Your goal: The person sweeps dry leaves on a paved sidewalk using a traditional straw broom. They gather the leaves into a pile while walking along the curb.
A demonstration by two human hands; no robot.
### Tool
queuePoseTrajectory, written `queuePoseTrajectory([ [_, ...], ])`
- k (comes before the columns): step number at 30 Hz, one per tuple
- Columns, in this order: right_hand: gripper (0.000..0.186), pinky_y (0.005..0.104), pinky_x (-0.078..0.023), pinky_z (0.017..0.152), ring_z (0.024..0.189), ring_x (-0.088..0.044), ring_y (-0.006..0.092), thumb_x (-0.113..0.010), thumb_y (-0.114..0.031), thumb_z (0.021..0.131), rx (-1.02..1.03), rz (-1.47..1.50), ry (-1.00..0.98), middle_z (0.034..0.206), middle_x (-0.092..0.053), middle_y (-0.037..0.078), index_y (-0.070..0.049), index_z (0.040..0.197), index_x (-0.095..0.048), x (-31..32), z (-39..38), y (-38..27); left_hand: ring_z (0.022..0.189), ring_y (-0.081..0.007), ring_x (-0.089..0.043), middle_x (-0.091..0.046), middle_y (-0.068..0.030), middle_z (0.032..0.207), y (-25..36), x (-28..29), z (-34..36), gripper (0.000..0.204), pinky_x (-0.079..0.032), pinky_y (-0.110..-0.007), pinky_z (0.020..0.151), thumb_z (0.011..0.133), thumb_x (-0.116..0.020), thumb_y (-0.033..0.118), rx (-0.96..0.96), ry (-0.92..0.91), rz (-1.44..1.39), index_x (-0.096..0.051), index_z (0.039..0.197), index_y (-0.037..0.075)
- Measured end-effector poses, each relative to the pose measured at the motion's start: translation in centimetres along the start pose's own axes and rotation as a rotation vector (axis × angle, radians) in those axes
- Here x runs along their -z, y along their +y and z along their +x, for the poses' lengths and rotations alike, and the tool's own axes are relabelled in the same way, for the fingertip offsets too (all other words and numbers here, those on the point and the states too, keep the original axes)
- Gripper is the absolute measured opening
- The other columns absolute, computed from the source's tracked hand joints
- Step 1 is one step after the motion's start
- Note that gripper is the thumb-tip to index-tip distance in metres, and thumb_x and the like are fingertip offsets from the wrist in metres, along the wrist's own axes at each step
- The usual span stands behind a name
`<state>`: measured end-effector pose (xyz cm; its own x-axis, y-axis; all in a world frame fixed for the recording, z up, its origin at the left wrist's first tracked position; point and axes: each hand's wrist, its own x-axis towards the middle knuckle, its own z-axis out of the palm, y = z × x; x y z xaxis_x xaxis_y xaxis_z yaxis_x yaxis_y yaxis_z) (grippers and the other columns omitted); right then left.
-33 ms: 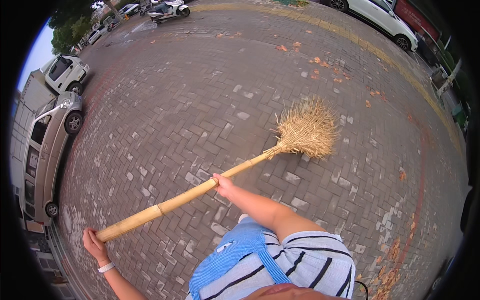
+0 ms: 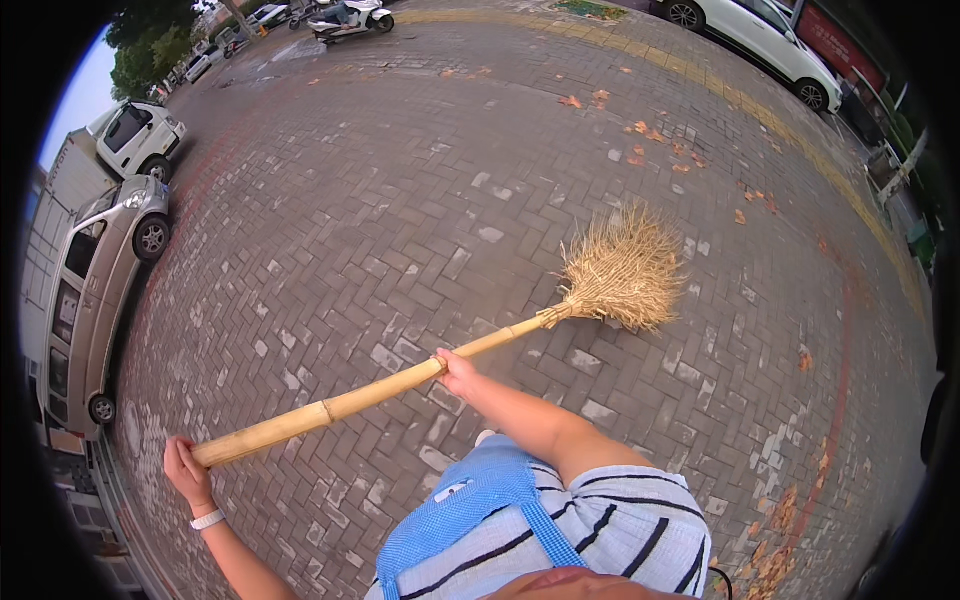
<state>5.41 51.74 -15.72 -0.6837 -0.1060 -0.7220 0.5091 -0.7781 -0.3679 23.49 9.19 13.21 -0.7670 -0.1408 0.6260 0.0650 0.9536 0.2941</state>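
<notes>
A straw broom is held slantwise in front of me, its bamboo handle (image 2: pixel 325 412) running from lower left to upper right. Near the thick end of the handle, my left hand (image 2: pixel 187 470) is closed round the bamboo, with a white band on the wrist. Farther along, close to the thinner part, my right hand (image 2: pixel 457 371) wraps the handle. The fanned bristles (image 2: pixel 625 268) are over the brick paving to the right of centre; whether they press on it is hard to tell. Part of each hand's grip is hidden behind the handle.
Fallen leaves (image 2: pixel 650 133) lie scattered ahead, and more leaves (image 2: pixel 778 550) line the lower right. A beige van (image 2: pixel 88 300) and a white truck (image 2: pixel 130 140) stand at left. A white scooter (image 2: pixel 355 20) and a white car (image 2: pixel 765 40) are at the far side.
The broom's bristles and my right hand appear slightly farther right and lower, while my left hand sits a little higher. The surroundings have also shifted slightly. Both hands keep their hold.
</notes>
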Motion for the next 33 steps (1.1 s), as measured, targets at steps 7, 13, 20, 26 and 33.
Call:
queuePoseTrajectory([
  [7,0.02,0.0411,-0.05,0.071,0.078,-0.057,0.0238,-0.051,-0.018,0.086,0.108,0.101,0.176,0.085,-0.055,0.01,-0.004,0.099,-0.045,15.5,-3.1,-8.3,0.058,-0.0291,-0.05,-0.05,-0.0103,0.059,7.7,-11.9,2.5,0.016,-0.038,-0.037,0.054,0.082,-0.042,0.011,-0.115,-0.128,-0.176,-0.049,0.069,0.004],
  [13,0.01,0.0423,-0.047,0.07,0.066,-0.052,0.0206,-0.044,-0.011,0.078,0.303,0.336,0.705,0.071,-0.05,0.006,-0.006,0.086,-0.043,35.4,-4.7,-17.3,0.057,-0.0272,-0.048,-0.048,-0.0096,0.059,19.1,-24.8,-1.8,0.008,-0.038,-0.036,0.056,0.073,-0.051,0.007,-0.403,-0.248,-0.452,-0.049,0.065,0.006],
  [20,0.013,0.0409,-0.044,0.072,0.069,-0.05,0.0213,-0.043,-0.015,0.076,0.136,0.412,0.907,0.078,-0.053,0.006,-0.006,0.085,-0.049,37.3,-5.4,-14.8,0.059,-0.0273,-0.048,-0.048,-0.009,0.062,17.5,-34.3,-1.3,0.007,-0.038,-0.037,0.059,0.076,-0.05,0.008,-0.386,-0.277,-0.477,-0.05,0.069,0.005],
  [26,0.016,0.0346,-0.042,0.075,0.078,-0.052,0.0199,-0.041,-0.016,0.08,0.126,0.525,0.962,0.08,-0.057,0.006,-0.006,0.081,-0.053,34.8,-0.7,-17.4,0.061,-0.0278,-0.048,-0.048,-0.0096,0.064,17.8,-43.6,7.1,0.008,-0.039,-0.037,0.06,0.078,-0.047,0.006,-0.467,-0.278,-0.534,-0.05,0.071,0.005],
  [33,0.005,0.0397,-0.047,0.067,0.062,-0.052,0.0196,-0.043,-0.008,0.079,0.417,0.616,0.805,0.072,-0.052,0.008,-0.004,0.079,-0.046,31.3,3.0,-26.5,0.062,-0.0291,-0.048,-0.049,-0.0107,0.065,20.4,-52.8,16.6,0.013,-0.038,-0.038,0.06,0.082,-0.043,0.006,-0.428,-0.266,-0.711,-0.047,0.07,0.004],
])
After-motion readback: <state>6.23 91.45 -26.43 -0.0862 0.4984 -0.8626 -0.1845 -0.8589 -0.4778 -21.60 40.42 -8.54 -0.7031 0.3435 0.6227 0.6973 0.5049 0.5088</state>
